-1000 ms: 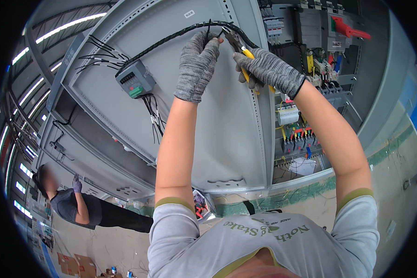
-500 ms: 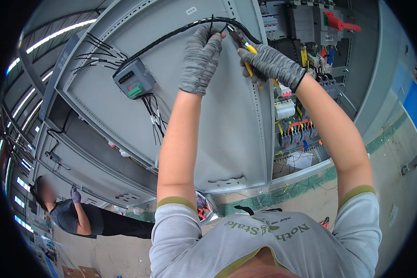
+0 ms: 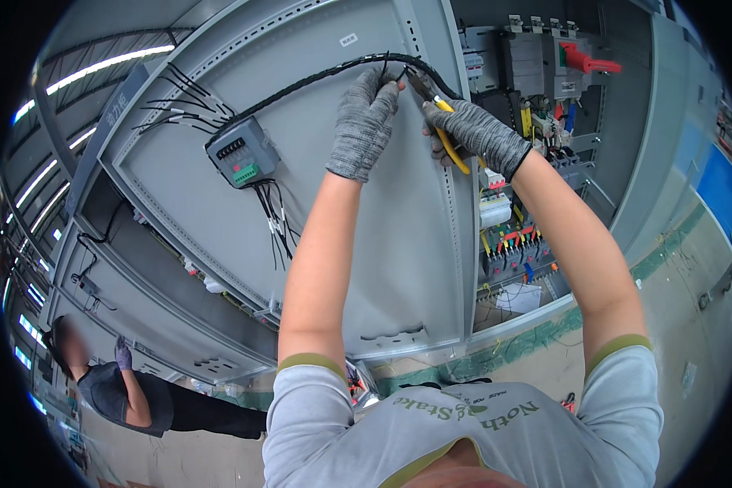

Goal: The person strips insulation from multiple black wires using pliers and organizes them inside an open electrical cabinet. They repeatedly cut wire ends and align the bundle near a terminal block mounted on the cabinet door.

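My left hand, in a grey knitted glove, pinches a thin black cable tie just under a black-wrapped cable bundle. Another black tail pokes up above the bundle beside the fingers. In my right hand, gloved alike, are pliers with yellow handles; their dark jaws point up and left, close to the left fingertips and the tie. Whether the jaws touch the tie is too small to tell. The bundle runs along a grey cabinet door from a grey meter box to the hinge side.
Loose black wires hang below the meter box; more fan out at its upper left. To the right, the open cabinet holds breakers and a red rotary handle. At lower left stands a person with a purple glove.
The view has shifted slightly, so the door and both hands sit a little lower and farther right. The right hand's lower yellow plier handle shows more. Both hands keep their holds.
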Demonstrator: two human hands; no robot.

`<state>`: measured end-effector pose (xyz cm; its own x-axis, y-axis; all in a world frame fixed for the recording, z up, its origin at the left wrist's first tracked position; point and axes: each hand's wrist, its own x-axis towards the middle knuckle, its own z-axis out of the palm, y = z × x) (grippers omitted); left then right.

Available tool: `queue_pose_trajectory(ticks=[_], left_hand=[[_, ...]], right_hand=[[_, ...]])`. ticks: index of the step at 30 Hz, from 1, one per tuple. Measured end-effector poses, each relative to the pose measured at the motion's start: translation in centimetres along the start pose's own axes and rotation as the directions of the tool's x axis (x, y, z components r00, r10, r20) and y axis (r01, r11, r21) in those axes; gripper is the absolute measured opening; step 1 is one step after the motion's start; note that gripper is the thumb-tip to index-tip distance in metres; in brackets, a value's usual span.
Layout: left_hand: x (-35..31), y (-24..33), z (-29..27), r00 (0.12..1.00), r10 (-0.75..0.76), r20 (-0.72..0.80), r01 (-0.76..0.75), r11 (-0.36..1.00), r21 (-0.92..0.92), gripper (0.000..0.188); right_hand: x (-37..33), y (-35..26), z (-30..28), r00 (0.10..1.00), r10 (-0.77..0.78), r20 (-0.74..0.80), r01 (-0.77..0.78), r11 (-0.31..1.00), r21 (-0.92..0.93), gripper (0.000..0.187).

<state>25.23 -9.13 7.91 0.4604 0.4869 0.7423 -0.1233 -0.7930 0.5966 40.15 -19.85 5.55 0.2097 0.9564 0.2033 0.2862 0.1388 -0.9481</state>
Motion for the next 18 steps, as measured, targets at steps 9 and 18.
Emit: queue_pose_trajectory(ticks=[9, 18], left_hand=[[0.2, 0.5, -0.3, 0.999, -0.035, 0.029, 0.036, 0.999, -0.04, 0.016], [0.3, 1.1, 0.0, 1.0, -0.012, 0.022, 0.012, 1.0, -0.001, 0.016]], right_hand=[[0.2, 0.1, -0.3, 0.999, 0.009, 0.042, -0.012, 0.998, 0.065, 0.039], [0.5, 0.7, -0.3, 0.999, -0.025, 0.038, 0.02, 0.992, 0.123, 0.032]])
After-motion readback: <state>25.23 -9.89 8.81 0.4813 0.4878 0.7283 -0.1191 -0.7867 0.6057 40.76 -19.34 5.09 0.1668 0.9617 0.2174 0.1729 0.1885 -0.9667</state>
